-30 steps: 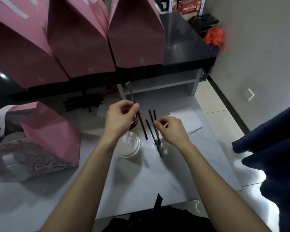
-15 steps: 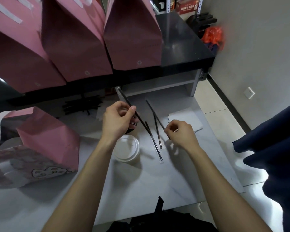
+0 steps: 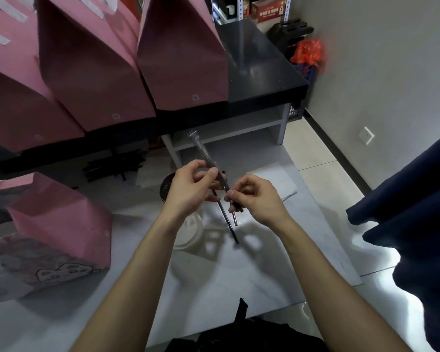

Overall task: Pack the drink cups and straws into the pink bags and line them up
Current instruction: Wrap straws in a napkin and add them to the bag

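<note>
Two hands: left hand (image 3: 192, 186) and right hand (image 3: 258, 196) meet above the surface (image 3: 239, 280).
Fingers: both hands pinch wrapped straws (image 3: 220, 182).
Cup lid (image 3: 191, 232): beneath left wrist.
Pink bag (image 3: 59, 222): left, on its side.

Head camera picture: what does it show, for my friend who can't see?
Two hands, left hand and right hand, pinch black wrapped straws above a white-lidded cup. Pink bags line the dark counter behind.
</note>
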The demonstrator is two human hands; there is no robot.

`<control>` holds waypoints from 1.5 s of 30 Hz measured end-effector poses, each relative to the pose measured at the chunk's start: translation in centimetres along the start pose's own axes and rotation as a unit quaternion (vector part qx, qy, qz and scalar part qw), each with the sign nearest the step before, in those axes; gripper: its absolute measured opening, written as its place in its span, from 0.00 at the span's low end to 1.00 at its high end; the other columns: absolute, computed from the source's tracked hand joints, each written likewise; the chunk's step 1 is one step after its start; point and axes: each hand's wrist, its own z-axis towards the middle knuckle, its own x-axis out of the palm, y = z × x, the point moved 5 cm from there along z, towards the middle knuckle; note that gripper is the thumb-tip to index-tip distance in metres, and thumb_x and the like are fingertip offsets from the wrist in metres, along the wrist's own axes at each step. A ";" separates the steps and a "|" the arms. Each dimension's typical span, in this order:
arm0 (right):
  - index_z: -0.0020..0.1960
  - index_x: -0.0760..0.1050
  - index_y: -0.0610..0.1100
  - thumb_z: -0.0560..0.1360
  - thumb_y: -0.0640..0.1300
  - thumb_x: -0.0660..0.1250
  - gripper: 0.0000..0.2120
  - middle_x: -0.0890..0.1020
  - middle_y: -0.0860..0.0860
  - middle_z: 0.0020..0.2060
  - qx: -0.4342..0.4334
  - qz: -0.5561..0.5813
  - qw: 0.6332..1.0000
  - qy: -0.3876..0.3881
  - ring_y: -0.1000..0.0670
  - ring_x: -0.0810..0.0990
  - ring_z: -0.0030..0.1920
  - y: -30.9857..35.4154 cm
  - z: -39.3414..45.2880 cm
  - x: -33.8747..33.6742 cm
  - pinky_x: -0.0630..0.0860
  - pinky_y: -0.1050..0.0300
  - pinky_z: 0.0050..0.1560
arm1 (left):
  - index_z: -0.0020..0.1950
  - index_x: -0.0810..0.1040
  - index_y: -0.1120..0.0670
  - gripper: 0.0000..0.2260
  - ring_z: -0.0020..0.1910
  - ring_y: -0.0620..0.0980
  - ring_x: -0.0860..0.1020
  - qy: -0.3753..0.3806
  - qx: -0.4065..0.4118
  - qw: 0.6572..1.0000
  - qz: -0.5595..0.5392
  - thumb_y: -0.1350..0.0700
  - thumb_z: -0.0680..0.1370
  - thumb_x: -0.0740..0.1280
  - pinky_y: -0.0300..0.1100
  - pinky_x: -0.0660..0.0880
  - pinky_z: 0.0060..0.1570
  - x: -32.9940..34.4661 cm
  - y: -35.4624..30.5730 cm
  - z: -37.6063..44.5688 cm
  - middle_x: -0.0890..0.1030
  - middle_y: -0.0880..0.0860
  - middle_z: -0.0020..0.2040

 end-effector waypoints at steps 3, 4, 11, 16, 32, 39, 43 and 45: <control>0.47 0.78 0.39 0.78 0.37 0.78 0.08 0.87 0.38 0.41 -0.003 0.010 1.000 0.025 0.36 0.89 0.38 -0.3 0.0 -0.2 0.83 0.46 0.41 | 0.59 0.82 0.63 0.08 0.48 0.57 0.90 -0.030 0.019 0.999 0.027 0.58 0.86 0.71 0.56 0.87 0.43 0.4 0.0 0.1 0.90 0.56 0.46; 0.47 0.80 0.41 0.78 0.41 0.78 0.07 0.87 0.39 0.42 -0.006 0.015 1.000 0.024 0.37 0.90 0.40 -0.6 0.1 -0.5 0.85 0.44 0.45 | 0.56 0.82 0.63 0.08 0.46 0.57 0.90 -0.046 0.024 0.998 0.030 0.58 0.86 0.71 0.55 0.87 0.42 0.5 0.0 0.2 0.90 0.56 0.45; 0.60 0.86 0.44 0.79 0.49 0.75 0.13 0.81 0.50 0.63 -0.039 -0.436 0.878 -0.193 0.48 0.74 0.69 -4.8 1.5 -8.6 0.77 0.48 0.66 | 0.54 0.82 0.58 0.06 0.45 0.53 0.90 -0.062 0.051 0.995 0.056 0.56 0.86 0.71 0.52 0.88 0.45 0.7 -0.4 0.9 0.90 0.54 0.44; 0.55 0.87 0.43 0.80 0.44 0.73 0.07 0.79 0.49 0.70 0.010 -0.436 0.891 -0.129 0.51 0.62 0.82 -7.2 3.1 -8.9 0.69 0.52 0.72 | 0.54 0.82 0.59 0.06 0.45 0.55 0.90 -0.041 0.051 0.997 0.044 0.57 0.86 0.70 0.53 0.88 0.50 1.3 -0.2 1.2 0.89 0.58 0.43; 0.58 0.88 0.49 0.78 0.56 0.77 0.14 0.79 0.51 0.73 -0.040 -0.432 0.892 -0.124 0.51 0.60 0.83 -8.0 3.0 -8.5 0.60 0.52 0.82 | 0.55 0.83 0.62 0.07 0.45 0.57 0.89 0.001 0.054 0.996 0.074 0.58 0.86 0.70 0.51 0.87 0.49 2.4 -0.3 2.2 0.89 0.58 0.42; 0.53 0.87 0.44 0.81 0.47 0.76 0.06 0.86 0.50 0.60 -0.090 -0.247 0.946 -0.190 0.48 0.79 0.71 -3.0 1.7 -9.7 0.71 0.58 0.71 | 0.52 0.86 0.55 0.07 0.48 0.51 0.89 0.013 0.070 0.989 0.131 0.52 0.85 0.73 0.58 0.85 0.57 2.0 -0.1 2.7 0.89 0.52 0.46; 0.53 0.87 0.44 0.83 0.44 0.73 0.05 0.88 0.53 0.47 -0.068 -0.032 0.988 -0.133 0.54 0.85 0.49 0.9 1.6 -9.6 0.79 0.55 0.57 | 0.50 0.89 0.44 0.05 0.62 0.37 0.82 0.047 0.110 0.976 0.182 0.46 0.81 0.76 0.46 0.81 0.66 2.5 -0.8 2.9 0.83 0.39 0.64; 0.53 0.86 0.43 0.83 0.45 0.73 0.06 0.87 0.50 0.46 -0.085 0.007 0.992 -0.092 0.53 0.83 0.48 2.2 1.6 -8.9 0.78 0.56 0.55 | 0.50 0.91 0.46 0.06 0.67 0.37 0.80 0.072 0.129 0.974 0.173 0.45 0.80 0.77 0.44 0.76 0.71 3.1 -1.2 3.0 0.80 0.37 0.71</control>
